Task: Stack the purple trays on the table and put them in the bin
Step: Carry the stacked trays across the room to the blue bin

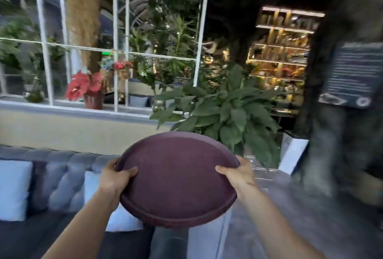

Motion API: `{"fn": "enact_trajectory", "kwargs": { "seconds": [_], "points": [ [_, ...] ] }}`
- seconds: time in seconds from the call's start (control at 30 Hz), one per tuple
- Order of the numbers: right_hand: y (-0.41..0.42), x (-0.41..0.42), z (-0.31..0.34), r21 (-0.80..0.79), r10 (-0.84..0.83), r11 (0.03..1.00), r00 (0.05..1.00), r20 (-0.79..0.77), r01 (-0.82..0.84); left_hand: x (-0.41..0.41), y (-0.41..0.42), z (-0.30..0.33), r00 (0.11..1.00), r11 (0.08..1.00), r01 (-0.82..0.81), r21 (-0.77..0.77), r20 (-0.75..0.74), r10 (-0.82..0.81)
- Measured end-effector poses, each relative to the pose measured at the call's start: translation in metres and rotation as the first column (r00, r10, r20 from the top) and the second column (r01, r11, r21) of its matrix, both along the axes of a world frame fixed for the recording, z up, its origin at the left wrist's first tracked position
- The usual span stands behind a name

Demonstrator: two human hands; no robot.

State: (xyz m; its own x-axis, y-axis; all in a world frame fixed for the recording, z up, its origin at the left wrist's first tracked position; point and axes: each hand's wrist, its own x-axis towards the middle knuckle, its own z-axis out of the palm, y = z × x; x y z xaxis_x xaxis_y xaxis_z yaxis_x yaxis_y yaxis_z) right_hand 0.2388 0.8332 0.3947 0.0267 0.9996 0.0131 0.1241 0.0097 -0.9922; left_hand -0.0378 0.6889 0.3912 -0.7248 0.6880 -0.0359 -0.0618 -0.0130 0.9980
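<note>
Both hands, left hand [116, 178] and right hand [238, 176], clasp opposite rims of a round, matte purple plastic tray stack [178, 178] at lower centre; best carried level, no bin visible.

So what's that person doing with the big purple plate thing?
That is a round purple tray, and a person is carrying it in the air with both hands. The left hand grips its left edge and the right hand grips its right edge, thumbs on top. It may be a few trays stacked together, but the picture is too blurry to tell. A leafy plant and a window are ahead, with a grey sofa on the left. No bin shows yet.
</note>
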Motion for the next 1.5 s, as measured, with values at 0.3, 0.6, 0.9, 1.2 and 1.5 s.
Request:
{"fn": "enact_trajectory", "kwargs": {
  "seconds": [0.3, 0.6, 0.9, 1.2, 1.5],
  "points": [
    [-0.042, 0.180, -0.024, -0.025, -0.519, 0.854, 0.854, 0.049, 0.520, 0.139, 0.091, -0.006, 0.881, 0.882, 0.471, 0.008, 0.032, -0.471],
    [-0.194, 0.297, -0.045, -0.040, -0.853, 0.511, 0.512, 0.103, 0.859, 0.292, 0.080, -0.021, 0.594, 0.594, 0.804, -0.020, -0.013, -0.804],
    [-0.388, 0.391, -0.056, -0.064, -0.980, 0.103, 0.112, 0.162, 0.993, 0.474, 0.003, -0.043, 0.211, 0.218, 0.970, -0.112, -0.073, -0.975],
    [-0.534, 0.484, -0.067, -0.068, -0.980, -0.111, -0.098, 0.175, 0.992, 0.623, -0.108, -0.051, 0.024, 0.034, 0.987, -0.159, -0.061, -0.998],
    [-0.591, 0.554, -0.084, -0.101, -0.971, -0.178, -0.157, 0.181, 0.979, 0.715, -0.155, -0.064, -0.031, -0.022, 0.990, -0.136, -0.065, -0.997]
  ]
}}
